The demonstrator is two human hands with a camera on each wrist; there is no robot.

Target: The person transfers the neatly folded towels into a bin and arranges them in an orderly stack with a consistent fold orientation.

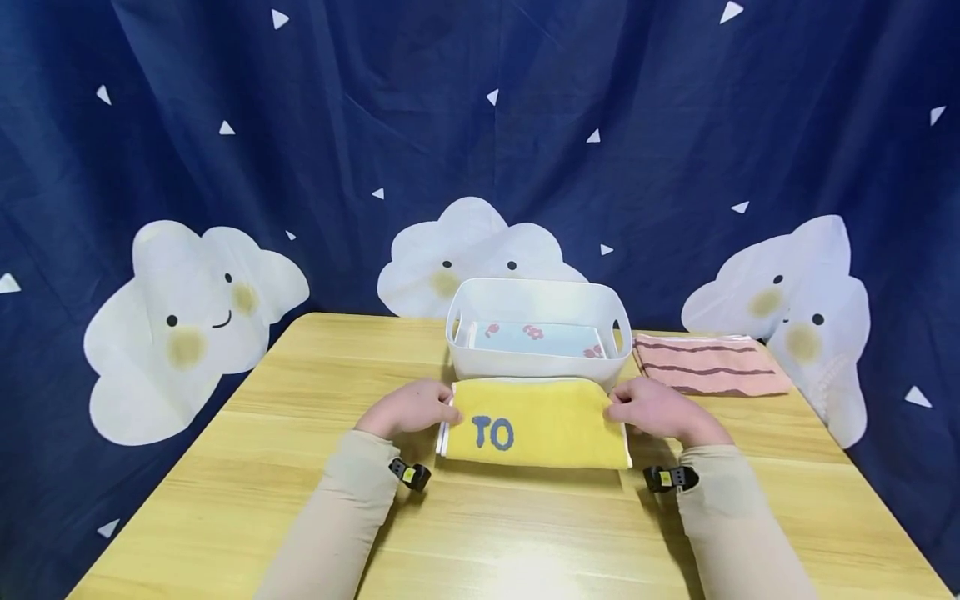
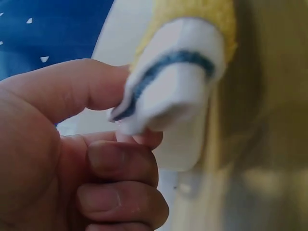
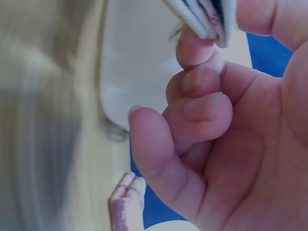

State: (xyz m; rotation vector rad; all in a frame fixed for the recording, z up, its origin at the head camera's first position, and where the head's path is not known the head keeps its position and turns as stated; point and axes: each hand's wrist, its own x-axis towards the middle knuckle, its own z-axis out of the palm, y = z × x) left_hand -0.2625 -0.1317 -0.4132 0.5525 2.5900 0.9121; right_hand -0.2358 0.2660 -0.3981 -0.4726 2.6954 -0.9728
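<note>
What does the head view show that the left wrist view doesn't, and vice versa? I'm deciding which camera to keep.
Only the head view shows the right hand, the pink cloth and the lettering "TO" on the yellow cloth.

Only the left wrist view shows the dark stripe on that cloth's white end, and the curled fingers below the thumb of the left hand.

Both show the left hand gripping the yellow cloth, plus the bin, table and curtain.
</note>
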